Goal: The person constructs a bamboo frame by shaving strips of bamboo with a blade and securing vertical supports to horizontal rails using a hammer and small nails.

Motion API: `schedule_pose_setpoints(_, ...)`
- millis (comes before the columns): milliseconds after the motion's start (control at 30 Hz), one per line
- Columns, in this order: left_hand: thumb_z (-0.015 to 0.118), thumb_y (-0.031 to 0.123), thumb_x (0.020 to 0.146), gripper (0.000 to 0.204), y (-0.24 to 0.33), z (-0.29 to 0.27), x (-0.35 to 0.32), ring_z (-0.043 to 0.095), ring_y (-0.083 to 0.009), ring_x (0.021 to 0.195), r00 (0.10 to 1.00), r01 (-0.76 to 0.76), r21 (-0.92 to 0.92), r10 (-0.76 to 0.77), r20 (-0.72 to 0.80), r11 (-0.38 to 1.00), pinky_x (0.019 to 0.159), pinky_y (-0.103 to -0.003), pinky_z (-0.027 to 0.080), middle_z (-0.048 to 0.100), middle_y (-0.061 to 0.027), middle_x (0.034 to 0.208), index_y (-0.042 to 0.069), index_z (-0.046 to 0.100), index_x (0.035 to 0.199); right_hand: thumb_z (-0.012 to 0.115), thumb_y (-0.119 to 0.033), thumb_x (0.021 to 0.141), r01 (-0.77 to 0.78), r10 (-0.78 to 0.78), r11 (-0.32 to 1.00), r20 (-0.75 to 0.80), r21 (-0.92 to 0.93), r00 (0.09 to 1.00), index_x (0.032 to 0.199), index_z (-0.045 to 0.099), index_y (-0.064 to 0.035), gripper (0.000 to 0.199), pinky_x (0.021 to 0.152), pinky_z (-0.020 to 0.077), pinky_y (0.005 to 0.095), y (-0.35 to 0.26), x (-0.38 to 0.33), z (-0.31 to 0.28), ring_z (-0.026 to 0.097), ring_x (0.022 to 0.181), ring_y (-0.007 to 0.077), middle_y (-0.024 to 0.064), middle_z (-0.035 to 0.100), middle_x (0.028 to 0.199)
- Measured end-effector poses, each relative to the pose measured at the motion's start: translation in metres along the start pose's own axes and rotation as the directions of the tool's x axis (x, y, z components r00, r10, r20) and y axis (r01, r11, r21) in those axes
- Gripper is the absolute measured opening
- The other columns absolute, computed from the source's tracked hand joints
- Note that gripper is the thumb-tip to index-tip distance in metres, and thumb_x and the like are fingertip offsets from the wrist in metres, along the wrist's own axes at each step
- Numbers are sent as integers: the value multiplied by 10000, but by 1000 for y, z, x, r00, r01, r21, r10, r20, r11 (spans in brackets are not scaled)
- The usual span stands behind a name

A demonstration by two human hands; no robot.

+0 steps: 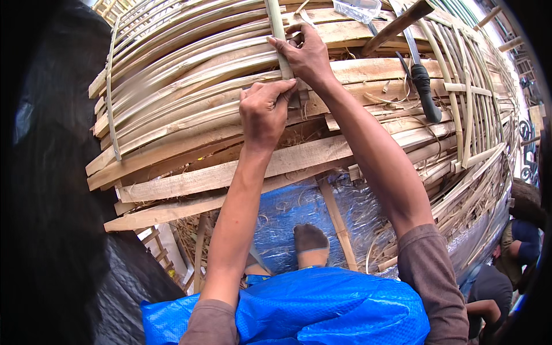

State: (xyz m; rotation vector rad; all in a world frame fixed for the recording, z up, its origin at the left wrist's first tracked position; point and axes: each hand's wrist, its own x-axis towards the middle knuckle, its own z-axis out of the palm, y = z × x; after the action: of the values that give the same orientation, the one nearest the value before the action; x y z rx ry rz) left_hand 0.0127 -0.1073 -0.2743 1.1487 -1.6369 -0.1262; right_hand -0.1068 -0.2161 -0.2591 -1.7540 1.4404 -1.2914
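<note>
A pale green bamboo strip runs crosswise over a row of long split bamboo slats. My left hand is closed at the strip's near end, thumb and forefinger pinching there. Slightly farther up, my right hand grips the same strip, its thumb against the left side and the other fingers curled partly out of sight. To the right of my right hand lies a knife with a black-wrapped handle on wooden boards.
A thin cross strip spans the slats' left ends. At the right is another bamboo lattice. A clear plastic container and a wooden stick are at the back. Blue sheeting covers my lap; people are at lower right.
</note>
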Motion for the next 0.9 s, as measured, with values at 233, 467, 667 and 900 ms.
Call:
schedule_pose_setpoints(233,758,20,809,198,-7,1,2,685,-203,778,996,-53,-79,58,70,995,795,-344,510,785,-51,931,114,798,979,828,-460,823,209,-225,970,-140,-124,964,1239,607,-30,638,854,529,428,-22,-16,-32,694,834,298,152,689,878)
schedule_pose_setpoints(467,818,-15,804,126,-9,5,1,717,-178,813,991,-133,-55,133,-4,990,737,-314,599,782,-98,903,33,787,916,648,-45,791,225,-470,813,-377,-537,798,1269,553,-52,487,1030,437,469,-71,-25,-160,550,1133,303,152,593,1204)
schedule_pose_setpoints(667,798,6,776,197,-13,10,-9,654,-184,745,992,-90,-64,84,-95,994,748,-327,510,790,-20,926,124,803,933,786,-204,807,414,-401,-27,389,-910,829,1340,603,-132,568,1192,251,508,-56,23,-195,477,1311,306,131,578,1350)
schedule_pose_setpoints(900,811,10,796,143,-8,12,-9,707,-208,820,977,-158,39,162,-139,987,744,-337,570,785,-67,936,85,777,913,662,-153,970,450,-9,-337,481,-827,877,858,721,-147,126,1124,329,478,-35,39,-198,626,647,140,-4,624,618)
